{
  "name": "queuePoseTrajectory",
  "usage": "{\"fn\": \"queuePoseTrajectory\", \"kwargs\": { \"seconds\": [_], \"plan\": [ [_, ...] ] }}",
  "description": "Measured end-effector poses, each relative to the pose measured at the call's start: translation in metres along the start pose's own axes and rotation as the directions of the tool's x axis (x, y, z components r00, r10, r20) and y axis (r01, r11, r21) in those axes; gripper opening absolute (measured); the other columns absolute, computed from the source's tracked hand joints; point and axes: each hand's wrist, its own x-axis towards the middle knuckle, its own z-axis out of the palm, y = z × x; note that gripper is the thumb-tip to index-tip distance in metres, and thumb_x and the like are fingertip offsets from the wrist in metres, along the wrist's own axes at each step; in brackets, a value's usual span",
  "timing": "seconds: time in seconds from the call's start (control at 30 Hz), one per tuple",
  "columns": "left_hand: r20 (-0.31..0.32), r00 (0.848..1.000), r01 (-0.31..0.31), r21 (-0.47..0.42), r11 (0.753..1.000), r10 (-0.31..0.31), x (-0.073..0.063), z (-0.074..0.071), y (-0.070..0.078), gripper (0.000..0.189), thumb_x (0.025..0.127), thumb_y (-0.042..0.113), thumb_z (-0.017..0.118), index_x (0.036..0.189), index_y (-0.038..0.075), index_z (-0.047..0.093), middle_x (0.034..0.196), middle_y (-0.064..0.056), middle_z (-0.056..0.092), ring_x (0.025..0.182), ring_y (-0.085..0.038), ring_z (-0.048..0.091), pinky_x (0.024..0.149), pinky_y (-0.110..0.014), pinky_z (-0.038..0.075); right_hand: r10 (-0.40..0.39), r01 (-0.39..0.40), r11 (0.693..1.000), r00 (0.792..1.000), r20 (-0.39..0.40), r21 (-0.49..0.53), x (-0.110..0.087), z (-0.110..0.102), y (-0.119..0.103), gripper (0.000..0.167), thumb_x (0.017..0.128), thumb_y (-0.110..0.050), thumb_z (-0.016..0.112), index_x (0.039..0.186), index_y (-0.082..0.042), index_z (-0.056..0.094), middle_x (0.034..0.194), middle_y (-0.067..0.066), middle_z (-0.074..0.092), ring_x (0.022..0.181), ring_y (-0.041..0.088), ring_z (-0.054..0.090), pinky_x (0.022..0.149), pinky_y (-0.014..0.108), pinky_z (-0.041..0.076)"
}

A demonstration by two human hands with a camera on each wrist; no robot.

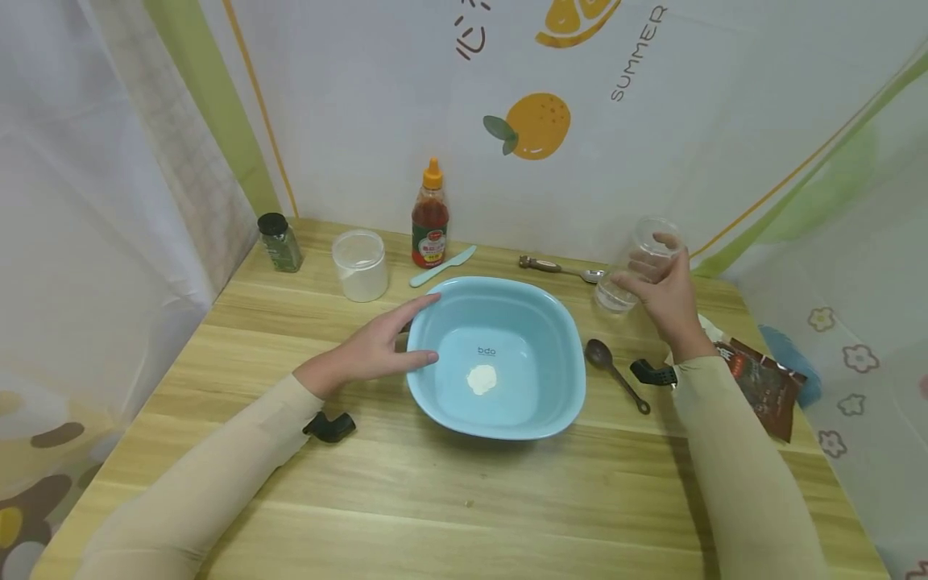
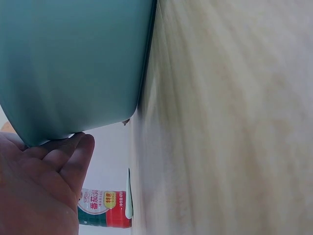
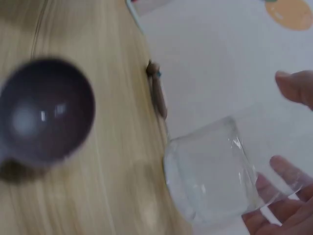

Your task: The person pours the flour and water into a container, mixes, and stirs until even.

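A light blue basin (image 1: 540, 403) stands mid-table with a small patch of white powder (image 1: 482, 379) on its bottom. My left hand (image 1: 370, 348) rests against its left rim, thumb and fingers straight and spread; in the left wrist view, fingertips touch the outer wall. To the right of the basin, my right hand (image 1: 670, 302) holds a clear cup (image 1: 618, 296) with clear liquid low in it, thumb on one side and fingers on the other. Whether the cup's base touches the table I cannot tell. A dark brown spoon (image 1: 599, 354) lies between basin and right wrist.
Along the back stand a green-filled jar (image 1: 281, 244), a lidded translucent tub (image 1: 361, 270) and a red sauce bottle (image 1: 430, 225). A pale green knife (image 1: 444, 267) and a brown-handled metal spoon (image 1: 558, 268) lie there. Under the right forearm is a brown packet (image 1: 768, 387).
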Motion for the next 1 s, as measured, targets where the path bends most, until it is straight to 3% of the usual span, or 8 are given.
{"fn": "queuePoseTrajectory", "kwargs": {
  "seconds": [0.13, 0.37, 0.6, 0.83, 1.0],
  "plan": [
    [-0.003, 1.000, 0.002, 0.005, 1.000, -0.002, -0.001, 0.000, 0.000, 0.094, 0.099, 0.027, 0.081, 0.176, 0.007, 0.029, 0.172, -0.016, 0.045, 0.145, -0.036, 0.060, 0.116, -0.054, 0.054, 0.007, -0.007, 1.000, 1.000, -0.012, 0.027, 0.007, 0.000, 0.004, 0.096, 0.095, -0.012, 0.091, 0.168, -0.021, 0.031, 0.153, 0.014, 0.060, 0.140, 0.033, 0.059, 0.100, 0.024, 0.055],
    [0.003, 1.000, -0.006, 0.004, 1.000, 0.006, -0.001, -0.001, -0.001, 0.094, 0.100, 0.027, 0.080, 0.176, 0.006, 0.028, 0.172, -0.017, 0.045, 0.145, -0.037, 0.059, 0.116, -0.054, 0.054, 0.056, -0.056, 0.998, 0.998, -0.010, -0.005, 0.012, 0.001, 0.011, 0.098, 0.096, -0.020, 0.091, 0.170, -0.020, 0.027, 0.155, 0.016, 0.058, 0.144, 0.040, 0.056, 0.104, 0.031, 0.055],
    [0.001, 1.000, -0.010, 0.012, 1.000, 0.010, -0.001, 0.000, -0.002, 0.094, 0.100, 0.027, 0.080, 0.175, 0.005, 0.029, 0.171, -0.017, 0.046, 0.144, -0.036, 0.060, 0.115, -0.053, 0.054, 0.086, -0.086, 0.996, 0.996, -0.002, -0.005, 0.010, 0.002, 0.017, 0.099, 0.095, -0.020, 0.092, 0.170, -0.019, 0.028, 0.151, 0.010, 0.060, 0.144, 0.036, 0.058, 0.105, 0.030, 0.055],
    [0.000, 1.000, -0.010, 0.003, 1.000, 0.010, -0.001, -0.001, -0.002, 0.094, 0.100, 0.026, 0.081, 0.175, 0.004, 0.029, 0.171, -0.018, 0.046, 0.144, -0.036, 0.060, 0.116, -0.054, 0.054, 0.072, -0.073, 0.997, 0.997, 0.008, 0.018, 0.004, 0.005, 0.020, 0.097, 0.096, -0.019, 0.091, 0.169, -0.020, 0.029, 0.158, 0.022, 0.056, 0.143, 0.035, 0.058, 0.105, 0.027, 0.055],
    [0.004, 1.000, -0.015, -0.001, 1.000, 0.015, -0.001, 0.000, -0.002, 0.093, 0.100, 0.025, 0.081, 0.175, 0.004, 0.029, 0.171, -0.018, 0.045, 0.145, -0.037, 0.059, 0.116, -0.054, 0.054, 0.070, -0.070, 0.997, 0.998, 0.000, 0.015, 0.001, 0.006, 0.023, 0.098, 0.095, -0.019, 0.092, 0.170, -0.018, 0.028, 0.157, 0.024, 0.055, 0.142, 0.036, 0.058, 0.105, 0.026, 0.054]
  ]
}}
